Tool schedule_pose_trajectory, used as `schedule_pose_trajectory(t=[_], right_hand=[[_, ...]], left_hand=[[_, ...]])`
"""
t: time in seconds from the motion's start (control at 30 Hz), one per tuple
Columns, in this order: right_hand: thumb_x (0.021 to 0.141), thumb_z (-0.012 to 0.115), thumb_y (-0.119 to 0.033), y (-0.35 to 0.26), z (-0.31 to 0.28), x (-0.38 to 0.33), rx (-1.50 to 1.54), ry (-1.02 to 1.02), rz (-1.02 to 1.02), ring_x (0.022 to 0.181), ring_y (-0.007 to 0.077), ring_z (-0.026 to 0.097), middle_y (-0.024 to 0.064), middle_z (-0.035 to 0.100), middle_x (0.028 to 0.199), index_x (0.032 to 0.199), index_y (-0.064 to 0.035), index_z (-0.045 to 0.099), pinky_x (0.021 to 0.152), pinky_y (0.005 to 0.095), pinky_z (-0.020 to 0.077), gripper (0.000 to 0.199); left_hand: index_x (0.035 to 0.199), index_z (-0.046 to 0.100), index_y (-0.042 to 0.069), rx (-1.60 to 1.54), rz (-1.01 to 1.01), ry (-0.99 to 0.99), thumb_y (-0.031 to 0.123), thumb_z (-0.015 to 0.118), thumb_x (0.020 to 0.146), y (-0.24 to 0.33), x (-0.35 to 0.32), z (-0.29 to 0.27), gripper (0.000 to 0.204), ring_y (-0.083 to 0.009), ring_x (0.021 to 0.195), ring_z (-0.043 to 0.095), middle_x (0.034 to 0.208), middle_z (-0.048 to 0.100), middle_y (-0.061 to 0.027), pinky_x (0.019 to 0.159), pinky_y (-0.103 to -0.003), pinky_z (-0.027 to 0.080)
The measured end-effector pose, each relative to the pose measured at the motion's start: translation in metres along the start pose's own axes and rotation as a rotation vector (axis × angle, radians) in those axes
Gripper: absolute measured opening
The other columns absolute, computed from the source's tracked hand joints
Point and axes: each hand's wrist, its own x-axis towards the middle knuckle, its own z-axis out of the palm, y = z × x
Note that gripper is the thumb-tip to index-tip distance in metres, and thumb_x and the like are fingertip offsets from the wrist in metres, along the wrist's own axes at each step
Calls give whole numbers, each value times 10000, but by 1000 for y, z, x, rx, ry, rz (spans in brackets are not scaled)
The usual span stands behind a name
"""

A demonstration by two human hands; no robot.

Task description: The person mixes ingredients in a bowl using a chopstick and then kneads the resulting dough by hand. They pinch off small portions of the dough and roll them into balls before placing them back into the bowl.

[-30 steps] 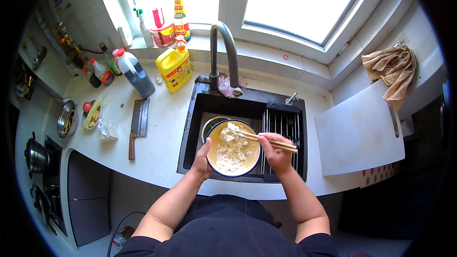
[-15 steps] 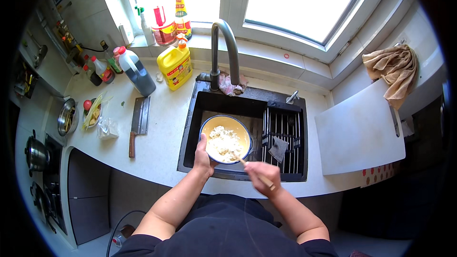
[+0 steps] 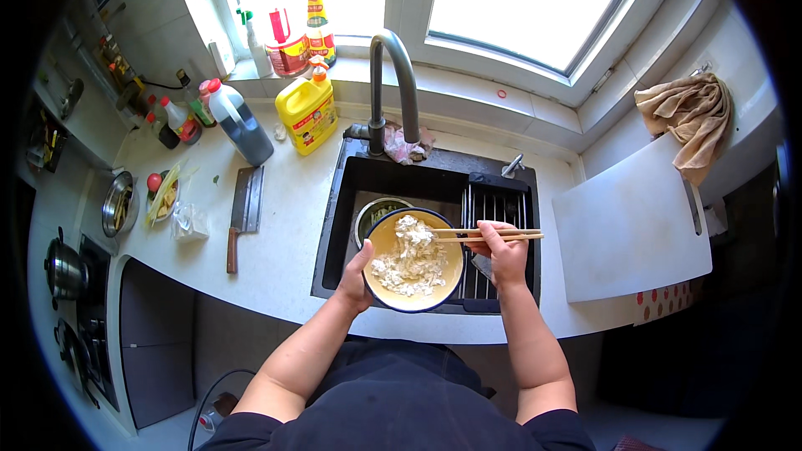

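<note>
Yellow bowl [image 3: 449,271] in left hand [image 3: 355,281], chopsticks [image 3: 458,240] in right [image 3: 504,255]

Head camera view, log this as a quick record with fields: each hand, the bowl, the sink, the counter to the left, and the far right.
Left hand: holding the yellow bowl by its left side
Right hand: holding chopsticks, tips at the mixture
Bowl contents: white, crumbly mixture
Sink: black sink beneath the bowl, metal rack on its right
Left counter: cleaver, yellow jug
Far right: white board, tan cloth hanging
</note>
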Motion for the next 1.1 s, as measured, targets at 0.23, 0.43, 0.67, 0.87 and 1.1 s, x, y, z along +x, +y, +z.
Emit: schedule_pose_trajectory(t=[0.23, 0.43, 0.67, 0.87, 1.1], right_hand=[[802, 646, -59, 7, -2, -35, -482, -214, -462, 696, 165, 663, 127, 681, 789, 799, 9, 680, 625, 258, 536, 76], [734, 659, -42, -15, 18, -66, -787, -550, -681, 671, 223, 664, 99, 666, 724, 750, -44, 668, 596, 287, 533, 18], [830, 626, -72, -6, 29, -30, -199, -393, -60, 674, 157, 652, 111, 661, 812, 873, 15, 654, 592, 254, 554, 101], [823, 617, -74, -11, 4, 6, -60, -75, 30, 642, 188, 664, 137, 656, 782, 890, 25, 641, 596, 275, 569, 121], [825, 628, -60, 7, -8, -23, -331, -171, -236, 703, 167, 657, 128, 674, 810, 839, 39, 668, 660, 261, 556, 108]], left_hand=[[1282, 387, 12, -183, 114, 189, 482, 315, 939, 1, 9, 1, 586, -273, 1170, 487, 1265, 491, -160, 977, -394, 401], [1246, 411, 8, -10, 74, 274, 490, 366, 924, -7, 19, 4, 581, -255, 1073, 562, 1192, 540, -154, 900, -376, 468], [1249, 410, 5, 116, 8, 56, 472, 433, 910, -17, 13, 11, 577, -237, 1071, 553, 1175, 545, -143, 929, -354, 441], [1321, 347, 19, -41, -22, -26, 539, 386, 897, 2, 0, 9, 672, -266, 1163, 489, 1287, 469, -159, 972, -383, 407], [1305, 364, 11, -86, 172, 132, 506, 373, 917, -1, 8, 0, 629, -265, 1166, 486, 1269, 485, -157, 991, -375, 380]])
